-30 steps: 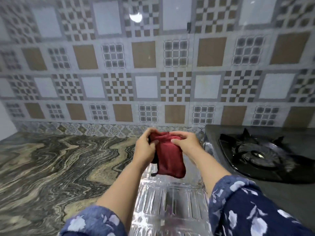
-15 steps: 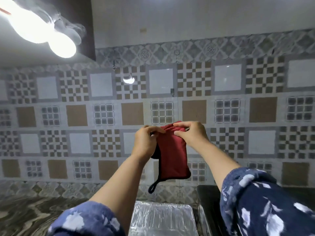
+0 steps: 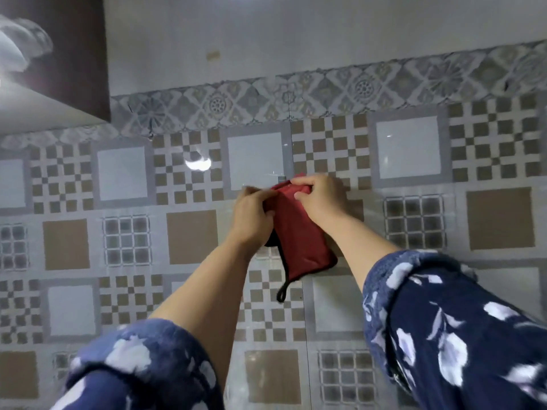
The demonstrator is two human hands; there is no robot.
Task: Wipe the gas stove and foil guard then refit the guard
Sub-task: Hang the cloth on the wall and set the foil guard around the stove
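Observation:
A red cloth with black edging and a black loop at its lower corner hangs folded in front of the tiled wall. My left hand grips its upper left edge. My right hand pinches its top edge from the right. Both hands are raised high against the wall, close to a small dark fitting at a tile seam. The gas stove and the foil guard are out of view below.
The patterned tiled wall fills the view, with a plain wall above it. A dark overhead cabinet sits at the upper left, with a bright lamp at the left edge.
Both hands have lifted the red cloth upward along the wall. The view has tilted up, so the stove, foil guard and counter have dropped out of sight.

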